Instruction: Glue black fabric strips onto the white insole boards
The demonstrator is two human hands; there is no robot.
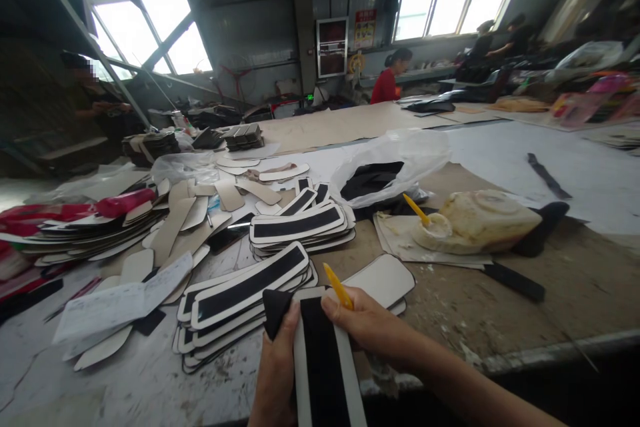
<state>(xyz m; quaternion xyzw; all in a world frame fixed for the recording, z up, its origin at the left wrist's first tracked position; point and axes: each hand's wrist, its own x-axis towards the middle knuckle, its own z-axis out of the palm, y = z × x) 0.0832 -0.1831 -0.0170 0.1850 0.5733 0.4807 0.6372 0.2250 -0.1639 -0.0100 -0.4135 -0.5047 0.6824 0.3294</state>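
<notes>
The left hand (280, 363) and the right hand (370, 323), which also holds a yellow plastic stick (338, 287), pinch an off-white oblong black-striped panel (302, 353) over the tabletop's (465, 303) near edge; stacked striped panels (250, 285) look done, a blank beige panel (385, 278) apparently not.

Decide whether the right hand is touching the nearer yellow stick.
Touching: the head view shows the nearer yellow stick gripped in the right hand, beside its thumb.

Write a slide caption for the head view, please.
Left hand and right hand, yellow stick in the latter, hold a striped panel near stacked panels.
</notes>
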